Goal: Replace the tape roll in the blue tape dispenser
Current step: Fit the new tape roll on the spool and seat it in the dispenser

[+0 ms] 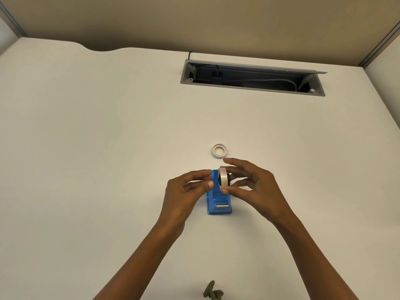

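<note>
Tape roll [223,179] stands on edge above the blue tape dispenser [219,199], pinched in the right hand [249,184] grip. Left hand [188,187], fingertips curled at its 9 o'clock side, holds nothing clearly; the dispenser's long axis runs 12 to 6 on the desk [108,148].

Two forearms in view, both bare from the frame's lower edge to the wrists: no sleeves, cuffs, watch or bands. Left hand [187,187] and right hand [252,185] bare, without gloves or rings. Fingernails short and unpainted where visible.
</note>
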`<state>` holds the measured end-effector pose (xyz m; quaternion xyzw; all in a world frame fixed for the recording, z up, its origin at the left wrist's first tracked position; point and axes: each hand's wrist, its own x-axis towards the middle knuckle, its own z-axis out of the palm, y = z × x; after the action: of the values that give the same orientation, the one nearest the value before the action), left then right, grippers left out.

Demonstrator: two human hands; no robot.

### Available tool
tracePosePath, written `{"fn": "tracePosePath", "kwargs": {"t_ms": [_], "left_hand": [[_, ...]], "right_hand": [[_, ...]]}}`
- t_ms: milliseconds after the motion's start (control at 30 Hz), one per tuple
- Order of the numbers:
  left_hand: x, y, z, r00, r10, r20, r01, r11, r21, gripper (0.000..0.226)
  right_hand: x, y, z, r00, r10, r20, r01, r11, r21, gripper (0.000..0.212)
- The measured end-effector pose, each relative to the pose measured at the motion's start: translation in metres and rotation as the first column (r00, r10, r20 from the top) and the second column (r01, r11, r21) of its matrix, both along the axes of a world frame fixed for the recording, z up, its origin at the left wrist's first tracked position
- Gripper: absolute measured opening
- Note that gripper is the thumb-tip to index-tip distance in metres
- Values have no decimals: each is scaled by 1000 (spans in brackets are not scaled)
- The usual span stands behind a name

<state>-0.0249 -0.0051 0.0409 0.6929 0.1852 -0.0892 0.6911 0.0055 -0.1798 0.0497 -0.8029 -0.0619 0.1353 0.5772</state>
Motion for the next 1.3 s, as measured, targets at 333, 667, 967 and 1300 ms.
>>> {"fn": "tracePosePath", "kwargs": {"t_ms": [333, 667, 967, 1300], "left_hand": [[0, -5, 3, 997, -49, 56, 48, 999, 8, 27], [-3, -7, 6, 994, -66, 92, 66, 998, 4, 27], [-4, -12, 3, 986, -87, 141, 79, 995, 66, 25], [0, -12, 4, 996, -23, 87, 25, 999, -21, 27]], "right_hand": [[-4, 3, 1, 999, -41, 17, 40, 999, 27, 43], [-6, -6, 0, 995, -80, 65, 74, 994, 82, 23], [-7, -4, -4, 986, -162, -31, 165, 976, 145, 19], [-8, -9, -5, 998, -65, 21, 60, 979, 193, 41]]}}
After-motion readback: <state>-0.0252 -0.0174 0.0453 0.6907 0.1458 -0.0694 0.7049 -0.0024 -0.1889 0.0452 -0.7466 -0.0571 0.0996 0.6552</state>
